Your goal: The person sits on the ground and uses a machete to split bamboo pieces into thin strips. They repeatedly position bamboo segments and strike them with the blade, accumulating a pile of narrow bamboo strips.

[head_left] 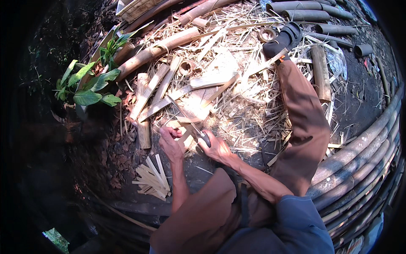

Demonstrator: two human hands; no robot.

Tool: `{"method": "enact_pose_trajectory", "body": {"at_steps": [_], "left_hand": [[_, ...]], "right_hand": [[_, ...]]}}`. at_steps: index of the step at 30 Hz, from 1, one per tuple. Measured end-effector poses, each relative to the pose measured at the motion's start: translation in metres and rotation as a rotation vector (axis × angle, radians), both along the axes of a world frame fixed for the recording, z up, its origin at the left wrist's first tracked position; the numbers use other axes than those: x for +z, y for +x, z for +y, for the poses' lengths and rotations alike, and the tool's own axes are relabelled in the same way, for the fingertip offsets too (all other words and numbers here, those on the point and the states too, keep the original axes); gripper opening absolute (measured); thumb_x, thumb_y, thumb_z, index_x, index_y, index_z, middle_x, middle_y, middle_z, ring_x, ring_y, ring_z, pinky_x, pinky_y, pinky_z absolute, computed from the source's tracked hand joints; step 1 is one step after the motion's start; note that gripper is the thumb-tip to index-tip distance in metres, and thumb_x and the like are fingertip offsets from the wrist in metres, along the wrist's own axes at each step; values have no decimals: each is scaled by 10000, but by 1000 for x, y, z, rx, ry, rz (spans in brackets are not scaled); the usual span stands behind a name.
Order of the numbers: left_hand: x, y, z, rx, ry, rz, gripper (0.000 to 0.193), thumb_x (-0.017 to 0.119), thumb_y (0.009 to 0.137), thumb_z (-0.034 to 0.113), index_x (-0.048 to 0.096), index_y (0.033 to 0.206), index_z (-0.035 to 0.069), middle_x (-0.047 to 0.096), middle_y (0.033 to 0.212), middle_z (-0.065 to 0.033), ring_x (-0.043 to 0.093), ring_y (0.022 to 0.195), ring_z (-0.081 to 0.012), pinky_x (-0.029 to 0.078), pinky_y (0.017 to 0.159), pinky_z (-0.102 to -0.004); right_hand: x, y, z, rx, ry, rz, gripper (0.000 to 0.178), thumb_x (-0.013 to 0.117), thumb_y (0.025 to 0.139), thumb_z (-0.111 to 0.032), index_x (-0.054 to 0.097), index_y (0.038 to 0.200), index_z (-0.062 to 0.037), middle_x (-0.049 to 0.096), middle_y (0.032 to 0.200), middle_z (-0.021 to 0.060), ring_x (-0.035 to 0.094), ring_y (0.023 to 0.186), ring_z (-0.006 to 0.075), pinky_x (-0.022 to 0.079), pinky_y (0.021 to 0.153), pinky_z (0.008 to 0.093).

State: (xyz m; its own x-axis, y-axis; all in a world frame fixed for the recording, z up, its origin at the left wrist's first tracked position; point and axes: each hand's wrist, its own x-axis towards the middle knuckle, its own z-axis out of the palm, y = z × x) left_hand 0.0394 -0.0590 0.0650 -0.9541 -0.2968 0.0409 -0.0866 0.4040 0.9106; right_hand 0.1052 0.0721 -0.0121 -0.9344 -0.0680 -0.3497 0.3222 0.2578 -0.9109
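Note:
My right hand (218, 149) is wrapped around the dark handle of a knife (185, 113). Its long, narrow blade slants up and to the left. Close by on the left, my left hand (171, 144) has its fingers curled in a pinch at a pale bamboo strip (182, 122), which lies across the blade. The strip's exact contact with the fingertips is hard to make out. Below my left hand, a small pile of cut bamboo strips (151, 180) rests on the ground. Split bamboo pieces (148, 95) lie just beyond my hands.
Pale shavings (245, 101) litter the sunlit ground ahead. Long bamboo poles (355, 156) are stacked along the right, and cut bamboo tubes (306, 16) lie at the far right. A leafy plant (89, 91) stands at the left. My outstretched leg (302, 122) borders the work area.

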Motion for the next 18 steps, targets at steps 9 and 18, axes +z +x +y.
{"method": "enact_pose_trajectory", "body": {"at_steps": [9, 18], "left_hand": [[-33, 18, -36, -76, 121, 70, 576, 442, 976, 530, 465, 1197, -2, 537, 1062, -127, 556, 894, -201, 493, 766, -319], [-17, -19, 31, -200, 142, 477, 1249, 835, 678, 523, 29, 1525, 81, 284, 1494, -210, 249, 1406, -408, 228, 1122, -548]], "right_hand": [[-22, -25, 35, -19, 12, -79, 426, 513, 975, -416, 559, 993, 7, 619, 696, 265, 629, 702, 452, 465, 623, 503], [-41, -15, 30, -83, 83, 103, 407, 513, 972, -417, 522, 997, -11, 617, 700, 258, 619, 664, 461, 458, 594, 525]]}}
